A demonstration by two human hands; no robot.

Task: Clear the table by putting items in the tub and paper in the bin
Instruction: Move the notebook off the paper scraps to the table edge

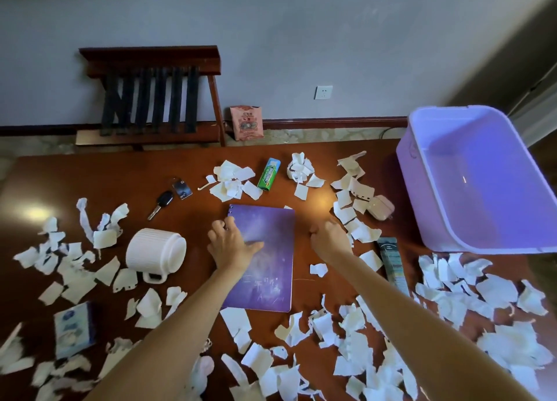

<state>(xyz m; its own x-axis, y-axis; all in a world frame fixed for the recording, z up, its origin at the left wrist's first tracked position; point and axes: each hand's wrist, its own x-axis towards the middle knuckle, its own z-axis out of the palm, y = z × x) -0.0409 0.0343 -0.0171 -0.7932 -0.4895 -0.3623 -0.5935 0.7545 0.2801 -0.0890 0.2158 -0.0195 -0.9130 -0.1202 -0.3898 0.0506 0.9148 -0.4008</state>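
Paper scraps (pixel 494 292), mug (pixel 156 251), key (pixel 162 203) around purple notebook (pixel 268 268)

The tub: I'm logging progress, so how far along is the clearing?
Done: nothing visible, the tub looks empty. In hand: the left hand rests on the purple notebook. Left: mug, car key, gum pack and torn paper scattered over the table; no bin in view.

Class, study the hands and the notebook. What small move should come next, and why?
Probably the left hand should grip the notebook by its left edge and lift it. It only lies on the cover, the right hand is curled beside the notebook without touching it, and the tub on the right stands empty.
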